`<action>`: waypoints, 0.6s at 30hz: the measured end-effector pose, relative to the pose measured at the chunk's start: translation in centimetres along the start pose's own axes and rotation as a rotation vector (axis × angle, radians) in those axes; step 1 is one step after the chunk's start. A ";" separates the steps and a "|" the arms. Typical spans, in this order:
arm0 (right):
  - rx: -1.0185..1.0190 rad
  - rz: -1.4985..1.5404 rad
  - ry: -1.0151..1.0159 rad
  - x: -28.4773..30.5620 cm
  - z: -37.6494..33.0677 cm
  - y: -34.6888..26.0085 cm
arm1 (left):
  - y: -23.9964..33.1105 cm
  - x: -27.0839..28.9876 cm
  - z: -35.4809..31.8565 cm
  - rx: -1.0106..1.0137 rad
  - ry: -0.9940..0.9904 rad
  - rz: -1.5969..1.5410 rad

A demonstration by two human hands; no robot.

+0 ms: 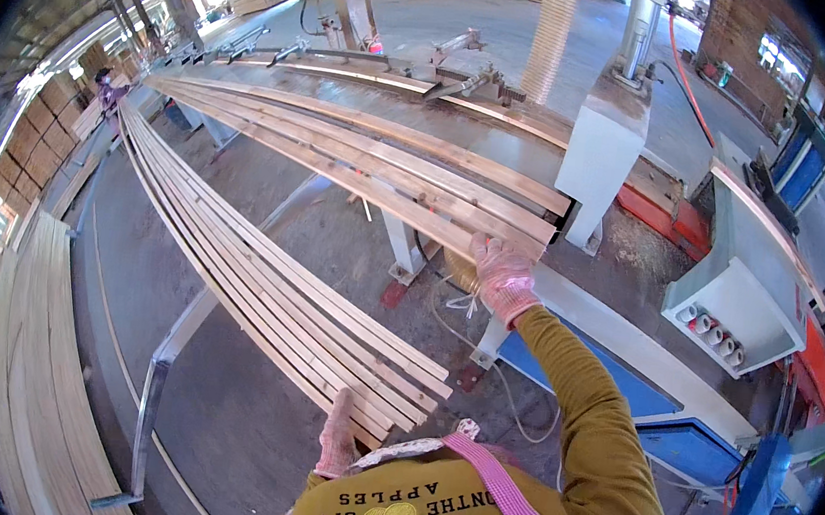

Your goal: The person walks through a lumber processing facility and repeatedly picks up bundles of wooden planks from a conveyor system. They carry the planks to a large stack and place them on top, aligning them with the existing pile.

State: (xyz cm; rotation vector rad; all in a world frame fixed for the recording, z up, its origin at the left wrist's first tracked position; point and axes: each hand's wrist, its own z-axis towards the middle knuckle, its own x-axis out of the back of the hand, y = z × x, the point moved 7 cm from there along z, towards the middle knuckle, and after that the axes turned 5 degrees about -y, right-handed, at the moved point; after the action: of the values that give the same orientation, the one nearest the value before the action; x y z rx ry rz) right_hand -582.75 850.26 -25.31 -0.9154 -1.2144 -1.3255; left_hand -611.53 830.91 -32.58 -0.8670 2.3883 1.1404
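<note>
My right hand (503, 275), in a pink-and-white glove, closes on the near end of a long wooden board (408, 209). That board lies on the right side beside other long boards (385, 139), which stretch far back to the left on a raised machine bed. Lower and nearer, a bundle of long, narrow wooden strips (269, 288) fans out toward me. My gloved left hand (340, 439) is at the near end of its outermost strip, fingers together against the edge; part of the grip is hidden.
A co-worker (108, 93) stands at the strips' far end. More boards (51, 350) are stacked at the left, behind a metal frame (146, 421). A grey machine column (606, 142) rises by the boards' near end, with a white-and-blue machine base (593, 362) below my right arm.
</note>
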 end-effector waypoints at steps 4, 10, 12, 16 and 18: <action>0.126 0.182 -0.231 1.9 -1.7 -4.4 | 0.0 0.7 -0.1 -0.012 0.034 -0.036; 0.562 0.874 -0.449 -0.9 -6.0 -10.5 | -0.6 0.4 0.8 0.000 -0.026 -0.042; 0.447 0.991 -0.652 1.4 -6.4 -11.7 | -0.5 1.7 1.3 -0.029 0.000 -0.037; 0.362 0.984 -0.749 1.4 -6.3 -11.0 | -1.2 1.7 2.1 -0.027 0.004 -0.081; 0.392 0.849 -0.614 1.8 -5.1 -10.3 | -1.4 0.8 1.5 -0.004 0.014 -0.137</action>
State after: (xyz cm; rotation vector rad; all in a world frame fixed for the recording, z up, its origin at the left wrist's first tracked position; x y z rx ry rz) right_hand -592.58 844.02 -26.15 -1.3767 -1.2425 -0.1162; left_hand -611.14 831.13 -34.80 -1.0261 2.2985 1.0893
